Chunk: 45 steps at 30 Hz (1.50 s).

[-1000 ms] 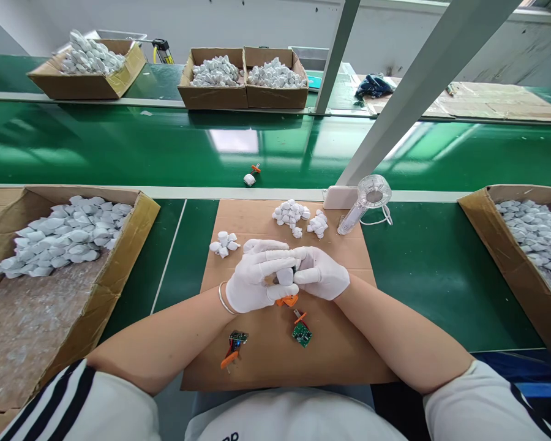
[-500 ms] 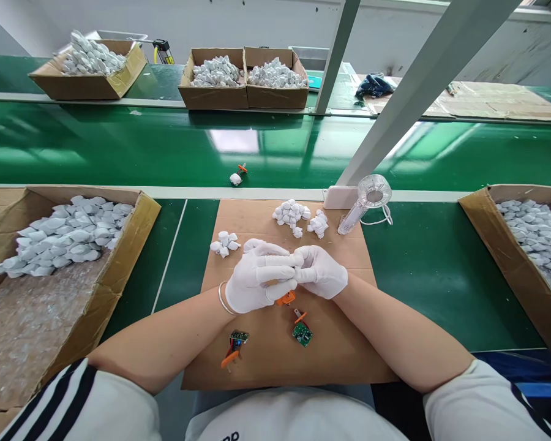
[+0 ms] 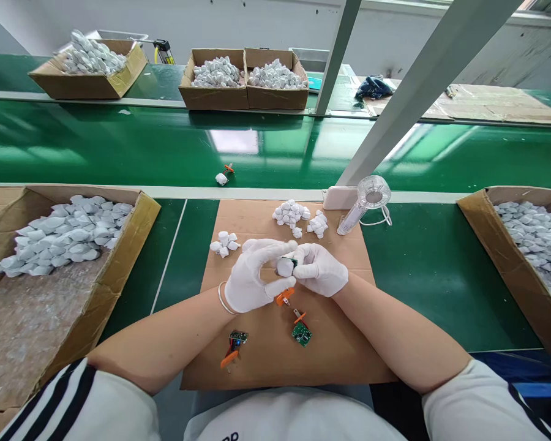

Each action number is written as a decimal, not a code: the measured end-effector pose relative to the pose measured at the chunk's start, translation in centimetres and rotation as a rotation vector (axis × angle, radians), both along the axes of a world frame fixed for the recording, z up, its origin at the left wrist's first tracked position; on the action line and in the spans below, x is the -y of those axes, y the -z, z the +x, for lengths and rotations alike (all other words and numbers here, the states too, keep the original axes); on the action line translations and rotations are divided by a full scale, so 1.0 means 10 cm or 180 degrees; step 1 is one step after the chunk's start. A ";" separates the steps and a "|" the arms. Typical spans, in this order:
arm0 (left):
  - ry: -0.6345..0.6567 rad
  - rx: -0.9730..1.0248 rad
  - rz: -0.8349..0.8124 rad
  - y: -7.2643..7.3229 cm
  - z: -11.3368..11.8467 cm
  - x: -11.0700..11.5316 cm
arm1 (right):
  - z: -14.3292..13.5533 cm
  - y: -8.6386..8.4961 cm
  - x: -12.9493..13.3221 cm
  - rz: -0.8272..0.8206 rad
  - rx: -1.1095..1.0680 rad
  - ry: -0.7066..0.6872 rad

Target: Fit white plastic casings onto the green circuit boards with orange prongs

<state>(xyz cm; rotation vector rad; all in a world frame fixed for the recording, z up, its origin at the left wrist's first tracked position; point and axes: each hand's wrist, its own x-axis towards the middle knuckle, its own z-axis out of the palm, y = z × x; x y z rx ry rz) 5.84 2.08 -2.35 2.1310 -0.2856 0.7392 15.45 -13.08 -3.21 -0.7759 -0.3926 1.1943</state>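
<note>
Both my hands wear white gloves and meet above a cardboard sheet (image 3: 330,343). Between them is a green circuit board (image 3: 294,263) with a rounded white piece (image 3: 284,267) against it. My right hand (image 3: 320,269) pinches the board, hiding most of it. The thumb and fingers of my left hand (image 3: 256,274) are spread apart around the white piece. An orange plug part (image 3: 284,297) shows just below my hands; whether it joins the held board is unclear. Nearer me are a green circuit board with an orange part (image 3: 302,334) and another such assembly (image 3: 233,349).
White pieces lie in small piles (image 3: 291,213) at the sheet's far side, beside a clear handheld fan (image 3: 366,202). Cardboard boxes of white pieces stand left (image 3: 114,269), right (image 3: 509,257) and behind (image 3: 213,97). A slanted post (image 3: 408,92) rises ahead. The green belt (image 3: 165,147) carries an assembly (image 3: 223,177).
My left fingers have spread apart, so the white piece and board edge now show. The assembly on the green belt has shifted left.
</note>
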 end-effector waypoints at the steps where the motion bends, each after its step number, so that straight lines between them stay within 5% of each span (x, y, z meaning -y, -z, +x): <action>1: -0.0006 0.0043 -0.0020 0.01 0.00 0.00 | 0.00 -0.01 0.00 0.0020 0.0010 -0.0018; 14: -0.0583 -0.0135 0.0419 0.08 0.00 -0.02 | 0.00 0.01 0.01 -0.0223 0.0570 0.0040; 22: -0.0439 0.0276 0.0469 0.10 0.05 -0.03 | 0.01 -0.01 0.00 0.0087 0.0531 -0.0280; 32: 0.0198 0.0084 0.0055 0.10 0.11 -0.10 | 0.08 -0.06 0.01 -0.0065 0.0763 -0.0526; 37: 0.0310 -0.0426 0.0478 0.00 0.11 -0.09 | 0.09 -0.05 0.00 -0.0068 0.0831 -0.0762; 45: 0.0076 -0.0449 0.0610 0.05 0.08 -0.05 | -0.04 -0.08 0.05 -0.0765 0.1538 -0.0246</action>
